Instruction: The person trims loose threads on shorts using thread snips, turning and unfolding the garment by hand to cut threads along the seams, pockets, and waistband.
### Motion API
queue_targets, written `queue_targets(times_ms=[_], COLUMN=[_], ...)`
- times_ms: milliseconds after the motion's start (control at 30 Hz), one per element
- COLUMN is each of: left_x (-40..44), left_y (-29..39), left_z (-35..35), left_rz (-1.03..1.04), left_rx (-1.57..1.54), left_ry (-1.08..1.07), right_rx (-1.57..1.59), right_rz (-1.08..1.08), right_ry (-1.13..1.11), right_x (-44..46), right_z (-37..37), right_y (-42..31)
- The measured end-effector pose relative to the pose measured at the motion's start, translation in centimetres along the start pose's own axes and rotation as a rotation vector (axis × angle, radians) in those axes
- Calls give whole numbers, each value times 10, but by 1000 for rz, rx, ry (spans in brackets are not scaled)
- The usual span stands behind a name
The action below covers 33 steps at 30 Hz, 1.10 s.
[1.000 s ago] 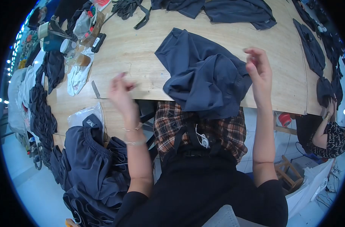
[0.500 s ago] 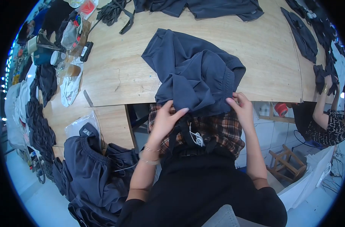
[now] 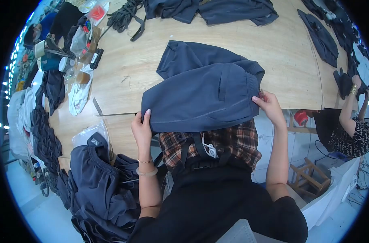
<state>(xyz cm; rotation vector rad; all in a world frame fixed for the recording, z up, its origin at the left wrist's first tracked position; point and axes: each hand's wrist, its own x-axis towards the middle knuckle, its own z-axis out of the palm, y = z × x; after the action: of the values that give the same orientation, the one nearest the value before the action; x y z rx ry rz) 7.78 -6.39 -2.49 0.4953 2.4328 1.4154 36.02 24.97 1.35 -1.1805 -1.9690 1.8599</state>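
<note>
In the head view, the left hand (image 3: 142, 128) pinches the leg end of the dark blue shorts (image 3: 188, 99), and the right hand (image 3: 270, 107) pinches the stretchy waist (image 3: 252, 87). The shorts lie partly on the table (image 3: 290, 73) and stick out past its edge, over the plaid cloth (image 3: 246, 139).

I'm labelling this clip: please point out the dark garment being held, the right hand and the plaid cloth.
Dark garment (image 3: 198, 97), head view: fabric of its nearer leg.
Right hand (image 3: 272, 108), head view: middle of the hand, behind the thumb.
Plaid cloth (image 3: 244, 139), head view: its right-hand part, below the garment.
</note>
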Motion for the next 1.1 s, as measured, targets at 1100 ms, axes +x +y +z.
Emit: queue_targets(times_ms=[1100], left_x=[179], left_y=[123], left_z=[-15], left_rz=[-16], left_rx=[-940], left_ry=[-279], right_rx=[308], right_rz=[-269], right_ry=[9], right_x=[128], right_z=[-29], right_y=[-127])
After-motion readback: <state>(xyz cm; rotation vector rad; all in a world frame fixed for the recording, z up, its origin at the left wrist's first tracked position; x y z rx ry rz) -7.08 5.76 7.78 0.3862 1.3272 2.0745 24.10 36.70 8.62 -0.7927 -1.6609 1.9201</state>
